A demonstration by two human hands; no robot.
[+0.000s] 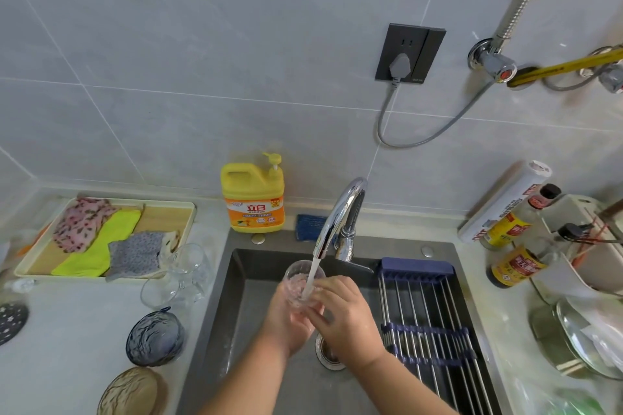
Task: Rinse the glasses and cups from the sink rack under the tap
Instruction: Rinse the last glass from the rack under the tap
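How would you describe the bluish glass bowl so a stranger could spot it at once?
Find the dark sink. On the counter left of it, glassware lies along the sink's edge. The bluish bowl sits between clear glasses and a brown bowl, the only blue-tinted piece.

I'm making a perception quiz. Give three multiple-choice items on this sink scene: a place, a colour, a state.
1. The yellow plastic dish-soap bottle stands: A in the wooden tray; B behind the left corner of the dark grey sink; C inside it.
2. The frame of the metal roll-up rack is: A dark blue; B red; C white.
3. The chrome tap is: A off; B dripping; C streaming into the clear glass cup the left hand and right hand hold.
Key: B, it stands behind the basin; A, its end bars are blue; C, water pours into the cup.
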